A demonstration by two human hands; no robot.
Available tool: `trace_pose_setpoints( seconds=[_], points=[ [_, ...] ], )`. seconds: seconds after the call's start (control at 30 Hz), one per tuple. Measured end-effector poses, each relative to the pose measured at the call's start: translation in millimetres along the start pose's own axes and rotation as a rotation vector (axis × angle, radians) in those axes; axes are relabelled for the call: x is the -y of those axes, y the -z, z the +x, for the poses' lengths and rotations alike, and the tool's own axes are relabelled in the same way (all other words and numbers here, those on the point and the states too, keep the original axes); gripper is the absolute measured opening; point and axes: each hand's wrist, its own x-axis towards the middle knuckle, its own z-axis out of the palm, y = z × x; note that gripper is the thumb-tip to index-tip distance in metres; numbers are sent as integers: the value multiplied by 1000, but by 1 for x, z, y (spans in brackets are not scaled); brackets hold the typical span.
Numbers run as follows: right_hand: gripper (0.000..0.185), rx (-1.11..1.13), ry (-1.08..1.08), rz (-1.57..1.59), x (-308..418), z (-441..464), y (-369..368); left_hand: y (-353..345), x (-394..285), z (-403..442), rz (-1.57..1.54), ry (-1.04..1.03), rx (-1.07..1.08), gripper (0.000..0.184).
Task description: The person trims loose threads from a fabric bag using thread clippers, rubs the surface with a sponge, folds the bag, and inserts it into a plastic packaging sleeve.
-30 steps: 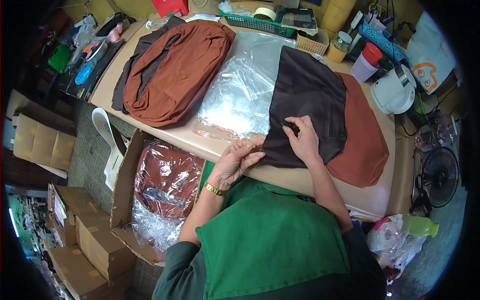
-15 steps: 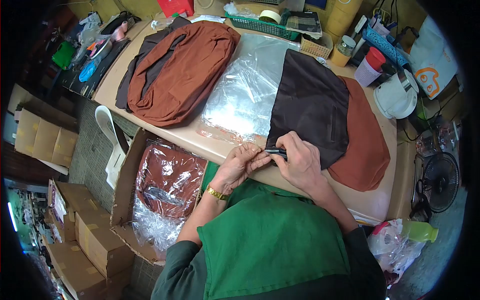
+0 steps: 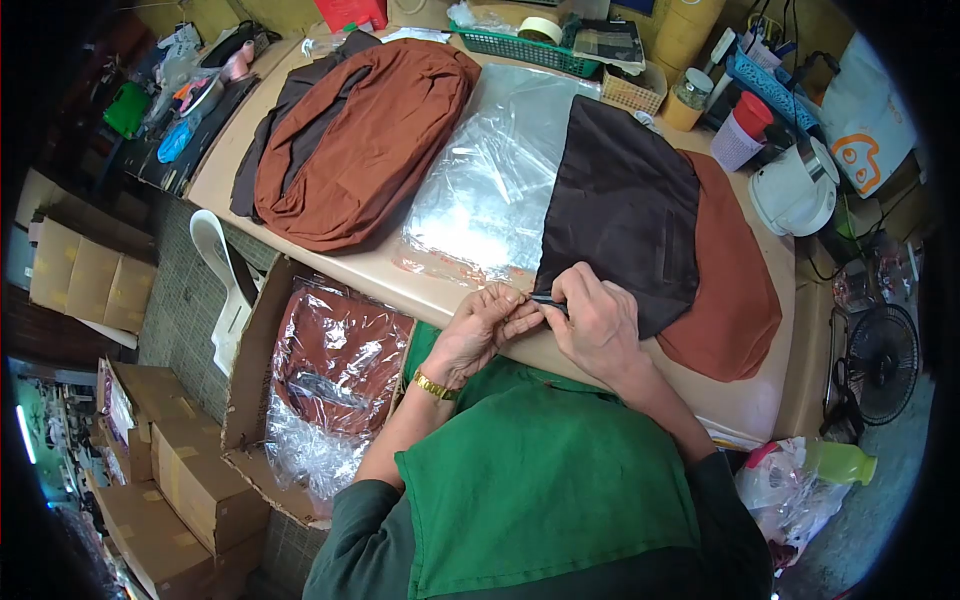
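Fingers of the right hand [image 3: 603, 322] were clamped on a small tool [image 3: 546, 298] by the dark cloth's [image 3: 622, 215] near left corner on the bench [image 3: 370, 280]; the left hand's [image 3: 482, 328] were together, their hold unclear.

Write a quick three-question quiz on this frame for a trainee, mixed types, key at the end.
1. Multiple choice: which arm wears the gold-coloured wristband?
A) left
B) right
C) neither

2. True or false: the right hand holds a small tool.

3. Fill the blank: the plastic-wrapped brown bundle lies in a cardboard ____.

Key:
1. A
2. True
3. box
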Motion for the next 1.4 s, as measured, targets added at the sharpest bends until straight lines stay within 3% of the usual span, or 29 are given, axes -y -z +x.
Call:
trace_pose_setpoints(
  seconds=[0.2,0.3,0.33,0.43,0.5,0.6,0.67,0.77,0.83,0.93,1.0,1.13,1.2,1.27,1.33,1.4],
  points=[
    [28,-68,-121,223,-32,2,-25,-10,-3,-4,38,-25,-24,30],
    [49,-133,-327,-2,-82,2,-45,16,-13,0,373,-166,-137,42],
    [45,-141,-342,-26,-103,-2,-53,67,-13,11,460,-190,-72,45],
    [40,-170,-337,-63,-121,-3,-59,63,-26,5,350,-343,-234,45],
    [35,-159,-380,-79,-119,1,-63,38,-23,10,696,-129,-233,47],
    [33,-127,-385,-107,-122,4,-64,12,17,32,969,-295,-131,35],
    [33,-146,-422,-109,-132,4,-60,14,17,37,1322,-246,-141,30],
    [29,-202,-453,-110,-140,3,-60,5,8,26,1105,-84,-103,26],
    [26,-237,-448,-104,-128,4,-56,13,14,25,1173,-129,-82,24],
    [26,-15,-297,400,-82,12,-32,16,17,28,1216,-235,-51,20],
    [21,177,-124,528,-72,11,-44,12,16,24,1201,-274,-32,18],
    [17,375,-162,506,-66,14,-44,-9,-2,15,1216,-296,-75,15],
    [18,148,-206,511,-52,10,-45,-12,-12,8,1232,-315,-98,15],
    [15,-105,-262,560,-67,6,-54,-7,-27,-3,1276,-172,-269,15],
    [17,-171,-344,557,-80,6,-46,1,-32,-8,1313,-197,-244,17],
    [22,-186,-329,549,-78,5,-38,14,-24,-6,1225,13,-120,17]
  ],
)
